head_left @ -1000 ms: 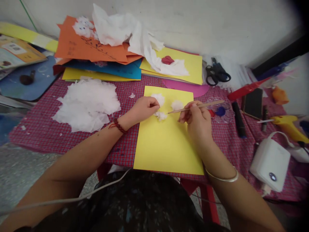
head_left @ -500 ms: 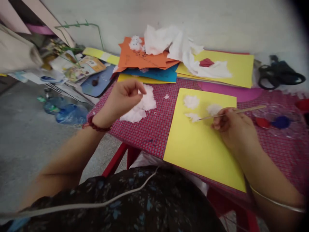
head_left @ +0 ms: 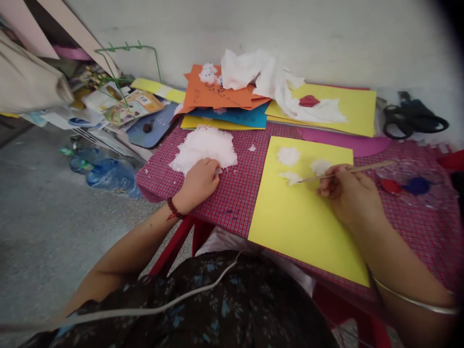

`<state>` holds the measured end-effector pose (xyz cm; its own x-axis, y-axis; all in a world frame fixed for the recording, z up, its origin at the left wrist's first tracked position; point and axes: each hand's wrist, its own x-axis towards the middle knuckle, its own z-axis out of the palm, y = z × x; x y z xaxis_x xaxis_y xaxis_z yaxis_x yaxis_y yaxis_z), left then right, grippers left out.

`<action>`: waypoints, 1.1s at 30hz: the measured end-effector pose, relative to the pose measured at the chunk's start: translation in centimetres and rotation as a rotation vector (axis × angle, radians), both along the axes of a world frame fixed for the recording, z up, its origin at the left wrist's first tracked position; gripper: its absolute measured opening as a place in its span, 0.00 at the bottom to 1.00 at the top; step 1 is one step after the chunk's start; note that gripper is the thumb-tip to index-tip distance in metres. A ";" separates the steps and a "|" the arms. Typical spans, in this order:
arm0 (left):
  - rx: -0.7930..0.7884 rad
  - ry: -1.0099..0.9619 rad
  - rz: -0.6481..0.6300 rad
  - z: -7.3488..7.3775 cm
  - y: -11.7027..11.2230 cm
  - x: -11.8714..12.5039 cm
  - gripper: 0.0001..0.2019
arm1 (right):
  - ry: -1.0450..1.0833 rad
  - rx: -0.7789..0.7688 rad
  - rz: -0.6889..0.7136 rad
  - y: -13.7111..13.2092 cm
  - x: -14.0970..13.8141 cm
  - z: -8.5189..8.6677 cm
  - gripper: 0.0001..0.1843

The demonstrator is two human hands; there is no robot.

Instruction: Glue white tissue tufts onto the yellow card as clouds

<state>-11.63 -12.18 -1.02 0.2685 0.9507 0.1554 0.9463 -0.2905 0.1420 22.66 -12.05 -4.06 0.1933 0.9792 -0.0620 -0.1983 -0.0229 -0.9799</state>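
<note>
A yellow sheet (head_left: 300,217) lies on the checked tablecloth, with two round white tufts (head_left: 288,156) and a smaller ragged white piece (head_left: 290,177) on it. In my right hand (head_left: 350,193) is a thin paintbrush (head_left: 369,166) with a pale wooden handle. Its tip touches or nearly touches the ragged piece. My left hand (head_left: 201,186) is closed at the near edge of a heap of torn white paper bits (head_left: 205,145). A bit of white shows at its fingertips, and the fingers partly hide what they pinch.
Behind are orange sheets (head_left: 217,98), crumpled white tissue (head_left: 241,70) and a yellow stack (head_left: 357,108). Black scissors (head_left: 415,118) lie far right, above a clear palette (head_left: 433,198) with red and blue paint. Books (head_left: 136,106) and blue plastic bottles (head_left: 112,174) are left.
My left hand has come down toward me, beside the white heap, uncovering more of it. My right hand and the paintbrush have stayed nearly in place. The view has shifted slightly.
</note>
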 end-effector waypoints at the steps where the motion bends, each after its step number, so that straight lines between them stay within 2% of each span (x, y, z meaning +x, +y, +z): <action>1: -0.016 -0.025 0.004 0.1 0.3 -0.2 0.07 | -0.004 0.001 -0.002 0.0 0.0 0.0 0.08; 3: -0.058 -0.119 -0.016 0.7 0.8 -0.5 0.07 | -0.002 0.003 -0.003 -0.1 -0.1 0.1 0.09; 5: -0.048 -0.244 -0.062 1.9 1.3 -0.5 0.06 | 0.015 0.018 0.002 -0.2 -0.2 0.3 0.10; 9: 0.139 -0.443 -0.144 5.4 1.7 1.6 0.04 | 0.007 0.060 0.044 -0.4 -0.4 0.6 0.12; 11: 0.083 -0.508 -0.212 6.9 1.8 3.7 0.03 | -0.014 0.070 0.076 -0.4 -0.5 0.7 0.13; 13: -0.080 -0.546 -0.303 7.6 2.4 6.2 0.04 | -0.032 0.080 0.099 -0.5 -0.6 0.6 0.13; 15: -0.289 -0.570 -0.405 7.2 3.6 8.5 0.05 | -0.058 0.088 0.115 -0.5 -0.6 0.4 0.12; 17: -0.489 -0.582 -0.505 6.2 5.2 10.3 0.05 | -0.080 0.087 0.119 -0.4 -0.6 0.3 0.12; 21: -0.751 -0.614 -0.648 3.4 8.2 11.8 0.06 | -0.072 0.086 0.069 -0.2 -0.6 0.2 0.12; 24: -0.827 -0.605 -0.674 2.0 9.0 11.6 0.07 | -0.070 0.079 0.040 0.0 -0.7 0.1 0.13; 28: -0.903 -0.530 -0.708 1.5 8.8 11.0 0.04 | -0.075 0.062 0.034 0.1 -0.7 0.0 0.13; 31: -0.887 -0.535 -0.754 1.4 8.4 11.2 0.04 | -0.075 0.067 0.038 0.1 -0.6 0.0 0.12; 33: -0.815 -0.548 -0.755 1.1 8.1 11.6 0.05 | -0.069 0.065 0.039 0.1 -0.6 0.1 0.12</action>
<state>0.01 -4.07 0.06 0.8772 0.4579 -0.1442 0.3391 -0.3785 0.8613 22.08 -11.94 -3.99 0.1566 0.9876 0.0140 -0.1302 0.0347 -0.9909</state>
